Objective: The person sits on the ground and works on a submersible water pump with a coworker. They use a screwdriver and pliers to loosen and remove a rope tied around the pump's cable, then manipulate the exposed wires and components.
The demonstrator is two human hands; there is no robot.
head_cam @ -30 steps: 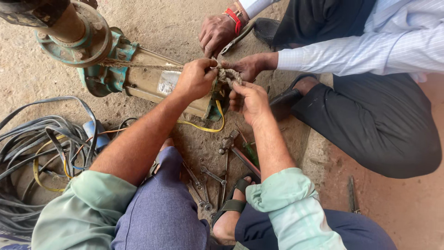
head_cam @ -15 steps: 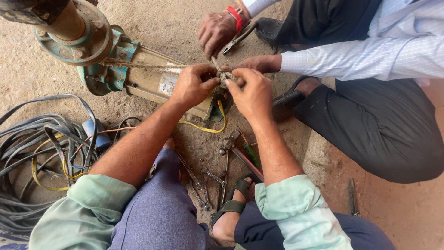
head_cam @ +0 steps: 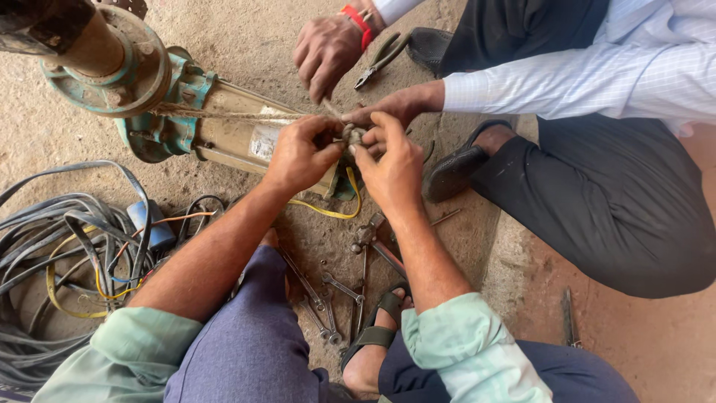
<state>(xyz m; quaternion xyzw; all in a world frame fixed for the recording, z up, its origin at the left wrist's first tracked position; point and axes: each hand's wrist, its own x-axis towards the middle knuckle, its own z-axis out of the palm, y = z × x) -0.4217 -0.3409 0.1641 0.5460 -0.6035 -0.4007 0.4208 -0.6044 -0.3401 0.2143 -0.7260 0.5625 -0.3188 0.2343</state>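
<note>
The left hand (head_cam: 302,155) and right hand (head_cam: 391,166) meet fingertip to fingertip, both pinched shut on a small joint (head_cam: 350,135) over the pump (head_cam: 224,134). A co-worker's hands (head_cam: 395,104) touch it from 12 o'clock. Spanners (head_cam: 328,295) lie at 6 o'clock, cables (head_cam: 67,254) at 8.

One label only: a pale rectangular sticker (head_cam: 262,141) with dark print on the pump body (head_cam: 224,127), just left of the left hand (head_cam: 302,154). No packages, signs or screens.
</note>
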